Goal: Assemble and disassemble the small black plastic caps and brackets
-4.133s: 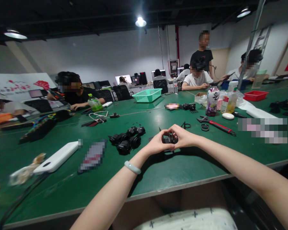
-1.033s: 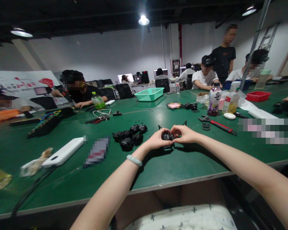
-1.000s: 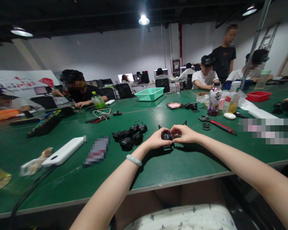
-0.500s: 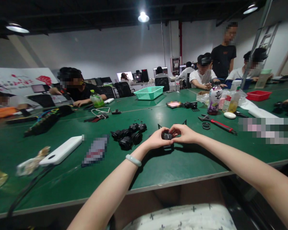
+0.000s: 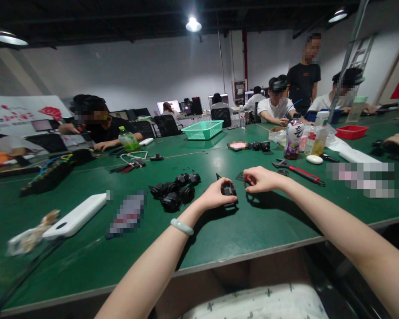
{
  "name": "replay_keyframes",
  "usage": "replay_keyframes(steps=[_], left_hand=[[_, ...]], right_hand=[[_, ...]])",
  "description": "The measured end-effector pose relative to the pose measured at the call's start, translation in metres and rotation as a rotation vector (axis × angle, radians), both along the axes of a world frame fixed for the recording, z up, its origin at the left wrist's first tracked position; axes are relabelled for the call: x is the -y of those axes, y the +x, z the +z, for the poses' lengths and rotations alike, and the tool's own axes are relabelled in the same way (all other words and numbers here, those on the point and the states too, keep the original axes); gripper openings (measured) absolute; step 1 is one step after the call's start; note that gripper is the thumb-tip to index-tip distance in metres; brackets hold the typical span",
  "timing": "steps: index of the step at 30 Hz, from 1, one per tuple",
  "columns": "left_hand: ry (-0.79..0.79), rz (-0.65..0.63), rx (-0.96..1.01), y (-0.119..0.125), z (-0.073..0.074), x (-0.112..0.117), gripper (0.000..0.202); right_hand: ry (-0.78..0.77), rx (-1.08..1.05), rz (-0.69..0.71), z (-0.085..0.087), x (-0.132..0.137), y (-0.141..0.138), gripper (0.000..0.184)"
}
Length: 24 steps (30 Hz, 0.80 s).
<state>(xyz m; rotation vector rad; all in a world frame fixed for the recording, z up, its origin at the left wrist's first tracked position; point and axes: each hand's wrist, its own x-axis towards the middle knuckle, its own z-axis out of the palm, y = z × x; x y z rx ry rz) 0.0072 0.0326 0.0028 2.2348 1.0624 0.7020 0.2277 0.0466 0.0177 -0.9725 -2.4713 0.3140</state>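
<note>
My left hand (image 5: 215,194) is closed around a black plastic fitting (image 5: 228,189) just above the green table (image 5: 199,239). To its right, my right hand (image 5: 262,179) pinches a thin black slatted piece (image 5: 240,176), apart from the fitting. My fingers cover part of both pieces. Left of my left hand lies a cluster of several black ribbed fittings (image 5: 174,195). Beyond my right hand rest red-handled pliers (image 5: 299,172), with a black ring (image 5: 282,173) partly hidden by my wrist.
A white power bank (image 5: 77,216) with a black cable lies at the left. Further back stand a mint-green basket (image 5: 202,131), a green bottle (image 5: 128,141), a purple-labelled bottle (image 5: 293,137) and a red tray (image 5: 352,132). Several people sit around the table.
My hands have moved apart: the right one has drawn off to the right with the slatted piece, while the left keeps hold of the fitting. The view has shifted slightly.
</note>
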Motion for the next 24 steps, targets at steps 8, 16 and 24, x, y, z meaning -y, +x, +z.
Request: replay_keyframes(steps=[8,16,24], left_hand=[[0.032,0.036,-0.097,0.001,0.001,0.001,0.05],[0.029,0.025,-0.126,0.002,0.002,0.001,0.051],[0.018,0.046,-0.119,0.003,0.003,0.002,0.052]], right_hand=[[-0.097,0.339,-0.463,-0.005,-0.046,0.067,0.03],[-0.09,0.446,-0.603,-0.017,-0.062,0.088,0.037],[-0.264,0.508,-0.577,-0.019,-0.059,0.098,0.032]])
